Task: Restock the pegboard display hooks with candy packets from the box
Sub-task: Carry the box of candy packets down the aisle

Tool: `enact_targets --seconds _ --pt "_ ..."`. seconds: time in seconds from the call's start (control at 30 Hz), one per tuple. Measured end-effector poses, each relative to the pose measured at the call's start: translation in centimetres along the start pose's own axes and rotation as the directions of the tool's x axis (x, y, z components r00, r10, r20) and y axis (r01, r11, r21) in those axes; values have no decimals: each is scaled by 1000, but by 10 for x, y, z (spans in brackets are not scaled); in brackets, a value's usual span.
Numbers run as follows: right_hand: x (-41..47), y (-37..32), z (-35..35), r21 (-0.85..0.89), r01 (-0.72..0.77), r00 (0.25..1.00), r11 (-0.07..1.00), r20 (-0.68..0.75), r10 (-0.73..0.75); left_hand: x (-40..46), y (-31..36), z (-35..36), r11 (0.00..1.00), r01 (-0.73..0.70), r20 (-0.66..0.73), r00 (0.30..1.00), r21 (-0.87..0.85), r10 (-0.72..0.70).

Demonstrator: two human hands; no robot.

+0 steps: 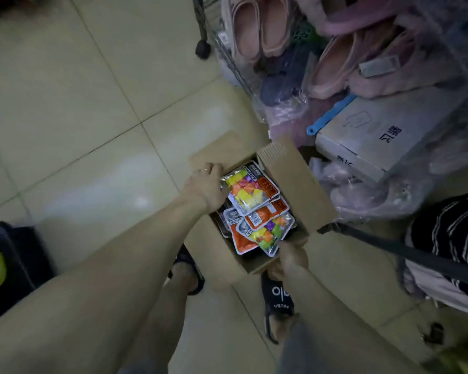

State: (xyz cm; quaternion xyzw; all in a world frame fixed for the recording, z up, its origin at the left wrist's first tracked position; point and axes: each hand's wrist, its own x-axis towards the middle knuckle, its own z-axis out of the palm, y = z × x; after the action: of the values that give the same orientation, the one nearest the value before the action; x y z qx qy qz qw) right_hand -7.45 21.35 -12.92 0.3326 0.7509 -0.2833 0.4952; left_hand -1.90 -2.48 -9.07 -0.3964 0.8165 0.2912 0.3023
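An open cardboard box (295, 182) hangs over the tiled floor, held between both hands. Inside lie several candy packets (250, 190) with bright cubes and orange labels, piled loosely. My left hand (207, 184) grips the box's left rim, fingers curled over the edge beside the top packet. My right hand (292, 259) grips the near right corner of the box from below; its fingers are mostly hidden under the cardboard. No pegboard or hooks are in view.
A wire rack (214, 36) on castors holds pink slippers (257, 25) and bagged goods at upper right. A white carton (384, 136) lies beside the box. My sandalled feet (277, 295) stand under the box. A dark bin (14, 265) stands at left.
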Motion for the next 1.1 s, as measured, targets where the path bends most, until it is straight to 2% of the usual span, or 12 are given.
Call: enact_targets --seconds 0.13,0.23,0.37,0.5,0.6,0.73,0.93,1.1 --pt "23 12 14 88 10 998 996 -63 -4 34 -6 13 999 24 66 998 -28 -22" --pt "14 9 11 79 -23 999 997 -34 26 45 -10 21 999 28 52 998 45 -31" --pt "19 2 4 -8 -33 999 999 -27 32 54 -14 14 981 38 45 998 193 -47" --pt "0 -13 3 -267 64 990 962 -104 -95 33 -29 -3 983 62 99 992 171 -79" --pt "-37 -35 -2 -431 193 958 881 -110 -264 -10 -51 -21 990 105 85 990 90 -113" --pt "-115 -83 2 -610 325 906 723 -18 -422 -81 -81 -71 979 203 32 979 -3 -203" --pt "-276 -147 40 -765 458 801 453 135 -583 -204 -135 -176 898 343 -38 929 -276 -367" --pt "-412 -190 101 -811 541 686 221 274 -674 -299 -183 -266 798 415 -73 868 -436 -491"
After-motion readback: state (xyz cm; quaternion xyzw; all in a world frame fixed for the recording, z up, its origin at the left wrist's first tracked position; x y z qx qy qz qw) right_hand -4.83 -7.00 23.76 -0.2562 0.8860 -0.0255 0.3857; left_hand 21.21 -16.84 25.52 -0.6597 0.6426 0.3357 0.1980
